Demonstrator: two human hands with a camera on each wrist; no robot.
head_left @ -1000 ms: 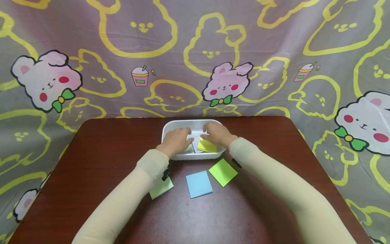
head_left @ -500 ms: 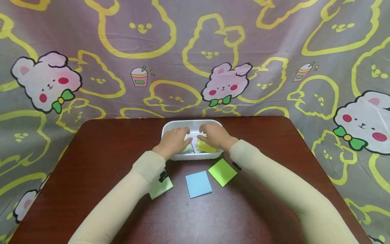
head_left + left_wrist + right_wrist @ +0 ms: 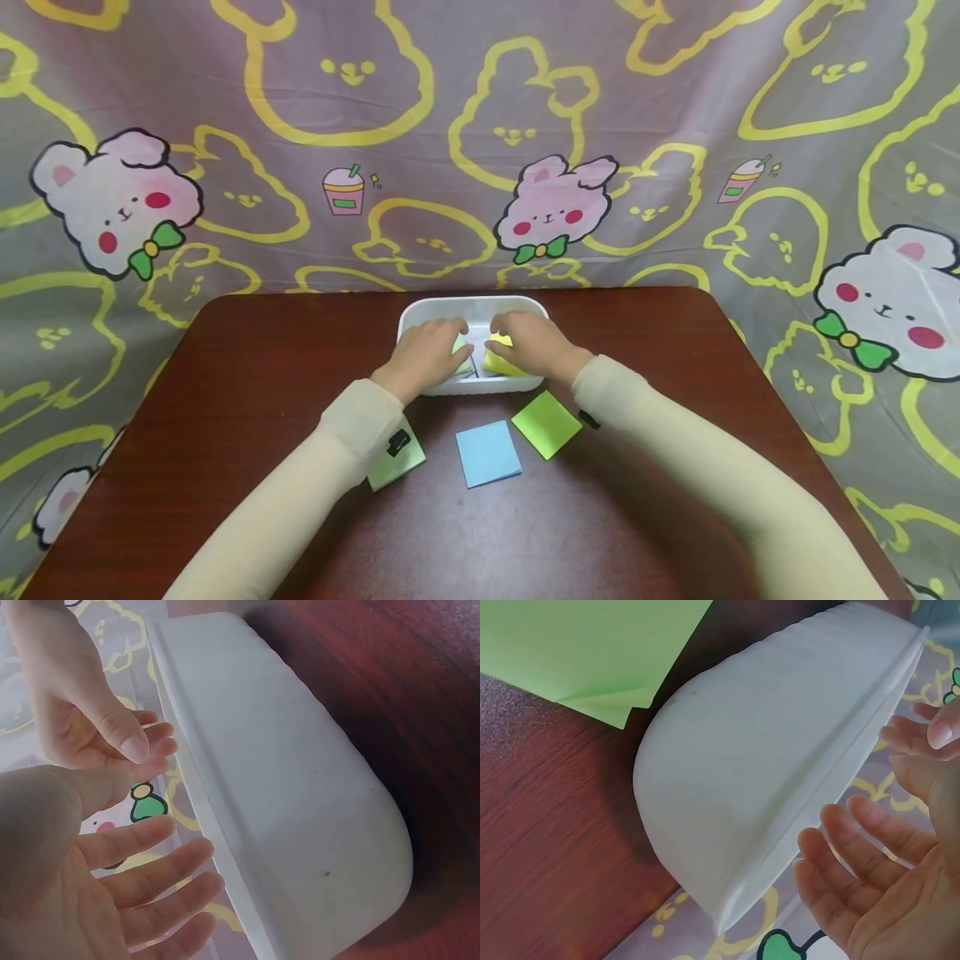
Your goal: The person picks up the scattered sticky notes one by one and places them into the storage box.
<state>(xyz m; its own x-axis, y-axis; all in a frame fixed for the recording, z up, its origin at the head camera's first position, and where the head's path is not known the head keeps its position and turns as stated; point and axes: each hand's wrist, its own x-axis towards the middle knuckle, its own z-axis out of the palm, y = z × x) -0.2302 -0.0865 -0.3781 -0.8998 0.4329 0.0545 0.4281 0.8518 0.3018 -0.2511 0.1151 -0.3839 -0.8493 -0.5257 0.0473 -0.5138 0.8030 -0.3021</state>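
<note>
My left hand (image 3: 426, 352) hovers over the left half of a white plastic basket (image 3: 480, 386), fingers loosely bent and holding nothing. Over the right half is my right hand (image 3: 536, 340), also without anything in its grasp. In the left wrist view the left fingers (image 3: 161, 889) are spread beside the basket's rim. Relaxed right fingers (image 3: 855, 855) show likewise in the right wrist view. Inside the basket lie a yellow sticky note pad (image 3: 501, 364) under the right hand and a pale pad (image 3: 465, 365) by the left thumb, both partly covered.
In front of the basket, a blue sticky note pad (image 3: 488, 454) lies between a lime green pad (image 3: 547, 425) and a pale green pad (image 3: 405, 468), partly hidden by the left wrist. The dark red table (image 3: 270, 375) meets a patterned curtain (image 3: 420, 167) behind.
Both hands stay over the basket with only small shifts. The left wrist has moved slightly left, and the right hand a little lower. The pads on the table have not moved.
</note>
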